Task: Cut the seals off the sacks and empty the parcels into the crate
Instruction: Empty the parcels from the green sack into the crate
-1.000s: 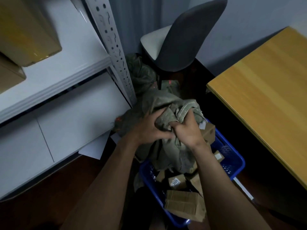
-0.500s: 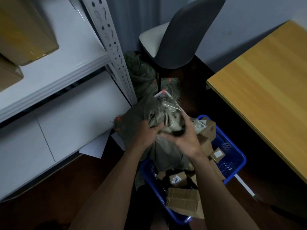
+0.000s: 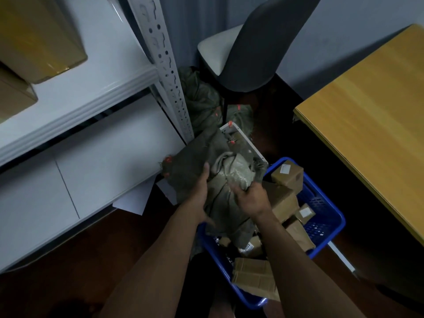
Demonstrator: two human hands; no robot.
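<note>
I hold a grey-green woven sack [image 3: 195, 161] over the left end of a blue plastic crate [image 3: 330, 216]. My left hand [image 3: 199, 191] grips the sack's left side, thumb up along the cloth. My right hand [image 3: 251, 198] clutches a bunch of its fabric near the middle. A white document pouch [image 3: 246, 145] with red marks shows on the sack's top side. The sack hangs limp down into the crate. Several brown cardboard parcels [image 3: 286, 175] lie in the crate, some with white labels.
A white metal shelf rack [image 3: 96, 88] with cardboard boxes [image 3: 41, 35] stands at left. More green sacks [image 3: 202, 99] lie under a grey chair [image 3: 257, 44] behind. A wooden table [image 3: 371, 115] fills the right. White paper [image 3: 135, 200] lies on the dark floor.
The sack has been turned and spread out, so its flat side and white pouch now face up. My hands have shifted apart and lower on the cloth. More parcels show at the crate's far end.
</note>
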